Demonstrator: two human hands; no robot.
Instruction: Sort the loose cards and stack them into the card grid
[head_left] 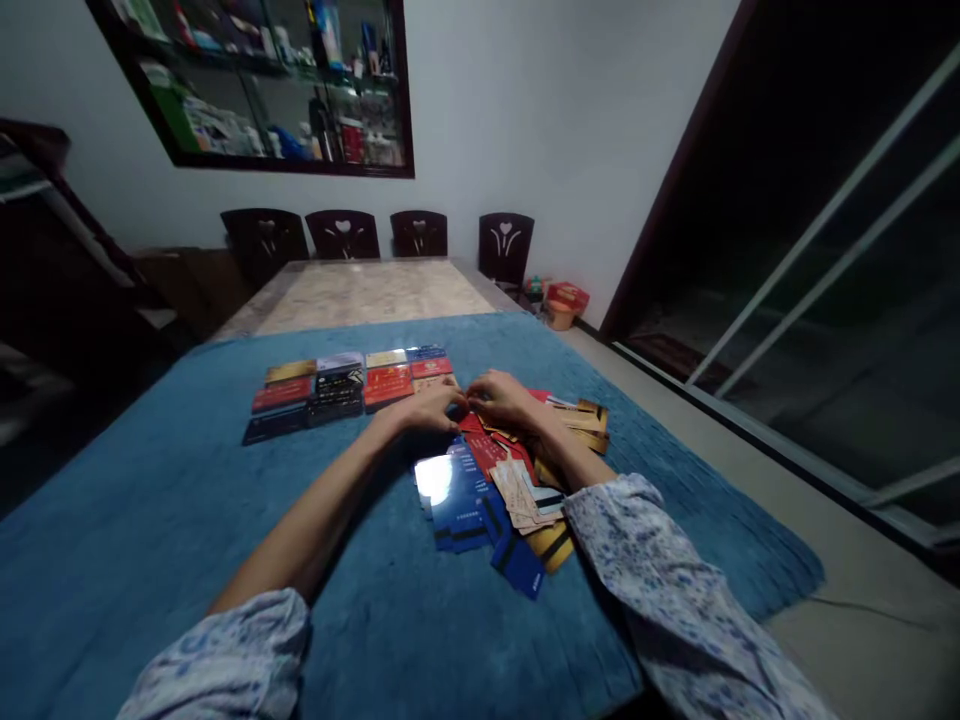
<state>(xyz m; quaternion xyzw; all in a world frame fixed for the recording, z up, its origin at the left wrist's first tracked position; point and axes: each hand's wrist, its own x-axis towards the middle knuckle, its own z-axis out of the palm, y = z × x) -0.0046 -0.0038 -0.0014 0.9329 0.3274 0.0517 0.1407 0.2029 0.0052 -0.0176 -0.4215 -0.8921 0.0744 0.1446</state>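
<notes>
My left hand (433,408) and my right hand (505,397) meet at the fingertips above a loose heap of bank-type cards. Both have their fingers pinched, with a red card partly showing between them and mostly hidden. Under and beside my right hand lie red cards (484,452), pale pink cards (516,493) and gold cards (587,420). Blue cards (457,505) are fanned out nearer to me, one reflecting a bright glare. Left of my left hand, overlapping cards form several columns, including black cards (337,392) and orange-red cards (388,384).
A blue cloth (187,500) covers the near part of the long table, with a marble-look top (375,285) beyond it. Dark chairs (506,245) stand at the far end. A red box (568,296) is on the floor, and a glass sliding door (825,250) runs along the right.
</notes>
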